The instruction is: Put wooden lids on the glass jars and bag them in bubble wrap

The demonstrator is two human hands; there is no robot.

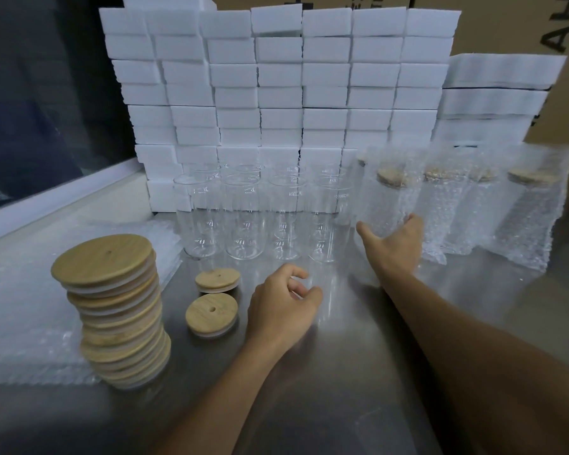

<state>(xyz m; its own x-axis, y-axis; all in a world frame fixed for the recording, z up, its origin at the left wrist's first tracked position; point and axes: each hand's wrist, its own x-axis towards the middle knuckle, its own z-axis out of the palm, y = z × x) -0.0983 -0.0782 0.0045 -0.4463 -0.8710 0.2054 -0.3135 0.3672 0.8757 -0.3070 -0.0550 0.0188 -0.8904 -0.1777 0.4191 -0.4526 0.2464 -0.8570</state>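
A steel table [358, 372] is seen from above. At about one o'clock, a lidded glass jar in a bubble-wrap bag [386, 195] is gripped near its base by the right hand [395, 242], thumb on one side and fingers curled round the other. Further bagged jars [493, 208] are lined up just beside it toward two o'clock. At twelve o'clock, rows of bare glass jars [250, 218] are stood upright before a wall of white foam blocks [276, 87]. The left hand [281, 307] is held near the centre, fingers loosely curled, nothing in it. At nine o'clock a leaning stack of wooden lids [115, 310] is set on flat bubble-wrap bags [23, 310], with two loose lids [212, 298] between the stack and the left hand.
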